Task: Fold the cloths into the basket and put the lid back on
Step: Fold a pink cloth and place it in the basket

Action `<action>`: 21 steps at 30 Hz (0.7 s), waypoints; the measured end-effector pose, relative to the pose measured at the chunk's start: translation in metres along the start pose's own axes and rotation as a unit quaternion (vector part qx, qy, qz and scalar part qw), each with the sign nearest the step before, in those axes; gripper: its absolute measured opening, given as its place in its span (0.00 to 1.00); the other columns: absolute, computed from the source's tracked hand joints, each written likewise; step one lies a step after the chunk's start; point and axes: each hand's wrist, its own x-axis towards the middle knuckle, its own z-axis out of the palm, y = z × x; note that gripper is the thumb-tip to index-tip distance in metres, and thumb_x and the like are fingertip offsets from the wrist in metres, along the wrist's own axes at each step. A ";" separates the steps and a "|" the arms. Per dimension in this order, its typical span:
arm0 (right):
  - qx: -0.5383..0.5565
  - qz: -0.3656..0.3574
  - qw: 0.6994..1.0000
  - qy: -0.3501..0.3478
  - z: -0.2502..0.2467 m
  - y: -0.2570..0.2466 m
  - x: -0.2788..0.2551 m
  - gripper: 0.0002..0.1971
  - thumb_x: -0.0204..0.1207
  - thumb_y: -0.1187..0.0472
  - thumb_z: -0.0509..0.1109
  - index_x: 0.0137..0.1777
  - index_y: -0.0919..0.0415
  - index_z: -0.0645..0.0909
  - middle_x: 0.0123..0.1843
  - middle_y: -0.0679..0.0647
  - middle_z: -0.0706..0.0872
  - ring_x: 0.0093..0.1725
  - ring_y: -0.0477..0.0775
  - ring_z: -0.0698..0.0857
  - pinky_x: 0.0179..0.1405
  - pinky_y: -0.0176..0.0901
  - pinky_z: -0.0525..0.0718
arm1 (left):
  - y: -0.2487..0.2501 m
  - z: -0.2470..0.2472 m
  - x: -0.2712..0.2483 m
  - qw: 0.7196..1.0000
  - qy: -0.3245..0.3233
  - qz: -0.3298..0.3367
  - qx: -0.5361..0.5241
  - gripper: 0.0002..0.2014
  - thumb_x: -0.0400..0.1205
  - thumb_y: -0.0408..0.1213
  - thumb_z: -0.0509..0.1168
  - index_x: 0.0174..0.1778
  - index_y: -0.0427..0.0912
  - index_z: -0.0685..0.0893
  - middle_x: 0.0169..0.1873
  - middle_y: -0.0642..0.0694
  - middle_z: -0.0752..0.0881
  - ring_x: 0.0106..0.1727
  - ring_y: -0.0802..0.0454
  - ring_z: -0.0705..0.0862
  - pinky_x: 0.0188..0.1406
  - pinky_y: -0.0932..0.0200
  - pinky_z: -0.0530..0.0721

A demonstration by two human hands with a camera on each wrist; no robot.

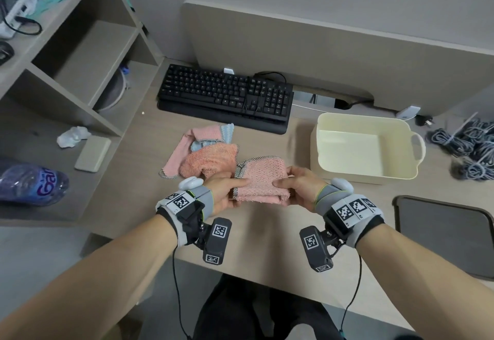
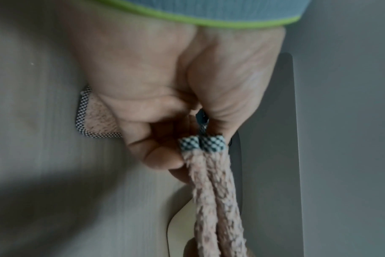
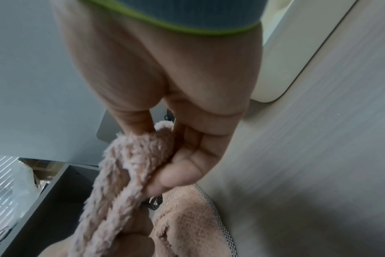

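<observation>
A folded pink cloth (image 1: 260, 182) with checkered trim hangs between my two hands just above the desk. My left hand (image 1: 227, 191) pinches its left, trimmed end (image 2: 201, 143). My right hand (image 1: 294, 186) pinches its right end (image 3: 141, 149). A heap of other cloths (image 1: 208, 152), pink, orange and light blue, lies on the desk behind my left hand. The cream basket (image 1: 366, 147) stands open and empty to the right. Its dark grey lid (image 1: 449, 232) lies flat at the desk's right front edge.
A black keyboard (image 1: 227, 96) sits behind the cloths. Grey shelving (image 1: 80, 59) stands on the left, with a plastic bottle (image 1: 32, 184), a crumpled tissue (image 1: 73, 136) and a beige case (image 1: 92, 153) below it. Coiled grey cables (image 1: 470, 149) lie at the far right.
</observation>
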 end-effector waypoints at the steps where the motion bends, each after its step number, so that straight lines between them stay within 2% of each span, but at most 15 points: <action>1: 0.004 -0.002 1.000 0.003 -0.001 -0.002 0.000 0.10 0.77 0.73 0.70 0.51 0.61 0.74 0.36 0.58 0.84 0.27 0.56 0.82 0.18 0.41 0.82 | 0.003 -0.001 0.000 1.000 -0.007 0.002 0.003 0.13 0.77 0.31 0.71 0.56 0.40 0.81 0.45 0.41 0.85 0.40 0.49 0.82 0.27 0.60 0.75; 4: 0.023 0.000 1.000 -0.001 -0.004 -0.005 0.002 0.09 0.76 0.72 0.71 0.51 0.61 0.79 0.36 0.57 0.85 0.26 0.52 0.84 0.19 0.39 0.82 | 0.009 -0.006 0.002 1.000 -0.011 0.000 -0.001 0.05 0.76 0.30 0.72 0.42 0.42 0.82 0.37 0.43 0.85 0.35 0.50 0.79 0.28 0.60 0.71; 7: 0.054 -0.005 0.998 -0.009 -0.004 -0.011 0.002 0.07 0.78 0.72 0.68 0.50 0.61 0.82 0.32 0.56 0.87 0.24 0.50 0.85 0.19 0.39 0.84 | 0.017 -0.008 0.003 1.000 -0.022 0.000 -0.012 0.04 0.76 0.29 0.69 0.42 0.41 0.80 0.29 0.45 0.82 0.26 0.52 0.75 0.20 0.65 0.68; 9: 0.076 -0.017 0.997 -0.007 -0.005 -0.017 0.001 0.11 0.80 0.75 0.62 0.49 0.61 0.83 0.29 0.57 0.88 0.22 0.50 0.86 0.18 0.38 0.85 | 0.022 -0.008 0.003 0.999 -0.024 0.006 -0.023 0.04 0.79 0.29 0.64 0.42 0.41 0.79 0.23 0.46 0.79 0.20 0.55 0.74 0.16 0.67 0.66; 11: 0.091 -0.031 0.995 0.004 -0.006 -0.023 0.000 0.16 0.80 0.79 0.56 0.50 0.63 0.83 0.28 0.58 0.89 0.21 0.50 0.86 0.17 0.37 0.85 | 0.031 -0.008 0.002 0.999 -0.028 0.011 -0.031 0.08 0.82 0.29 0.57 0.43 0.44 0.79 0.20 0.48 0.78 0.17 0.56 0.73 0.15 0.69 0.65; 14: 0.113 -0.052 0.992 0.029 -0.005 -0.028 0.000 0.17 0.79 0.81 0.55 0.49 0.65 0.84 0.25 0.59 0.87 0.19 0.50 0.85 0.16 0.37 0.83 | 0.044 -0.006 -0.001 0.997 -0.047 0.020 -0.052 0.14 0.84 0.27 0.52 0.49 0.47 0.80 0.23 0.48 0.79 0.17 0.57 0.74 0.16 0.70 0.66; 17: 0.126 -0.069 0.989 0.044 -0.002 -0.032 0.000 0.15 0.79 0.81 0.56 0.44 0.68 0.82 0.23 0.60 0.86 0.18 0.52 0.83 0.16 0.36 0.82 | 0.051 -0.008 -0.001 0.997 -0.044 0.035 -0.060 0.19 0.83 0.22 0.47 0.49 0.45 0.80 0.31 0.43 0.81 0.19 0.55 0.76 0.17 0.69 0.70; 21: 0.105 -0.083 0.990 0.034 0.004 -0.037 -0.004 0.16 0.77 0.82 0.54 0.39 0.71 0.82 0.24 0.63 0.85 0.20 0.58 0.82 0.17 0.39 0.82 | 0.057 -0.011 0.001 0.997 -0.012 0.044 -0.062 0.16 0.82 0.22 0.47 0.53 0.41 0.77 0.35 0.37 0.80 0.22 0.49 0.78 0.19 0.64 0.74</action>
